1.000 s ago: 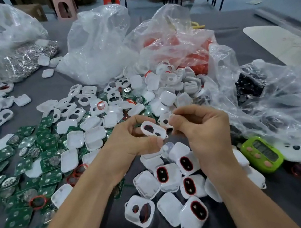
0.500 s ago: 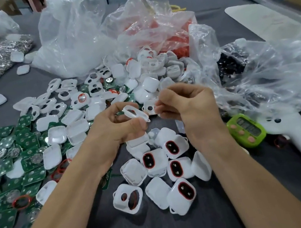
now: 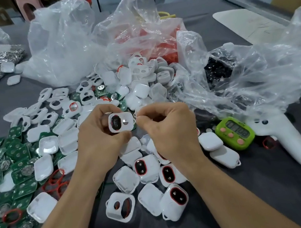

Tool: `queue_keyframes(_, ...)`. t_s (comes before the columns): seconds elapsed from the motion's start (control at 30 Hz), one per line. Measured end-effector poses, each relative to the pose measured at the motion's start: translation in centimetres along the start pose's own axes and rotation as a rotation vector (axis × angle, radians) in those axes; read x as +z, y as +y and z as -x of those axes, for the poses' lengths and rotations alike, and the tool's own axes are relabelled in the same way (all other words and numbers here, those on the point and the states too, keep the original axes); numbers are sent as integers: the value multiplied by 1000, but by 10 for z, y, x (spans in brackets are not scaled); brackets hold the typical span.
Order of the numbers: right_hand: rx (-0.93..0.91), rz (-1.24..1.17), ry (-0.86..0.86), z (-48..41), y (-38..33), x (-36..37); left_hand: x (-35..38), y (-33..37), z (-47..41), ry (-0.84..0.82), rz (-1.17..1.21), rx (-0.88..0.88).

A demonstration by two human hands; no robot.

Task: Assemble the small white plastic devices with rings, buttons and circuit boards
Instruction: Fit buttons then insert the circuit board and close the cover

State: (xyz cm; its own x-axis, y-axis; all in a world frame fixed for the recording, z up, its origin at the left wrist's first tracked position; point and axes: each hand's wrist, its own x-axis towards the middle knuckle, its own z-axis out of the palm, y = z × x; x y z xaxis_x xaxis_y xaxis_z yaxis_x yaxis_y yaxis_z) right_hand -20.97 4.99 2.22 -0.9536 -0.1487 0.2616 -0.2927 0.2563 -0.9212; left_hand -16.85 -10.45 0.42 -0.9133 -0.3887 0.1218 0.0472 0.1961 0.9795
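Fingers [image 3: 104, 109] of the left hand [image 3: 98, 145] pinch the white shell [image 3: 121, 122], right hand [image 3: 168, 130] curled alongside, grasp unclear, and one slip could scatter its parts

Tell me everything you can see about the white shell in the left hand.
The white shell is a plastic rounded rectangle, held up with its face toward the camera. Its large oval opening, rimmed in red, looks dark; a smaller round hole shows something silvery. The left hand pinches it, fingers above, thumb below. The right hand hovers at its right end; contact unclear.
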Motion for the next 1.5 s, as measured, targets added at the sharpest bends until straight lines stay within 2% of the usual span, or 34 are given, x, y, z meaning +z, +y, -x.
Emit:
queue_keyframes(0.1,46,5,1,-13,3,-12,0,-3,-2,15,-32,-7)
queue_keyframes(0.23,166,-226,6,-36,9,-41,0,-5,-2,16,-65,-10)
queue_keyframes(0.33,154,-281,-5,-36,9,-44,2,-5,-2,13,-87,-13)
queue_keyframes(0.57,202,-361,-162,-21,3,-21,5,-4,2,25,-132,10)
queue_keyframes(0.73,202,-260,-220,-14,4,-12,7,0,4,48,-130,30)
queue_keyframes(0.87,153,-144,-170,-12,6,-6,8,0,5,48,-134,31)
queue_keyframes(1.17,328,-356,-147,-16,9,1,11,1,7,43,-165,49)
queue_keyframes(1.27,336,-365,-164,-16,9,0,11,1,6,41,-174,52)
queue_keyframes(1.4,277,-269,-165,-15,7,-1,11,2,6,42,-159,43)
queue_keyframes(1.5,157,-106,-158,-12,6,-1,12,3,8,38,-180,39)
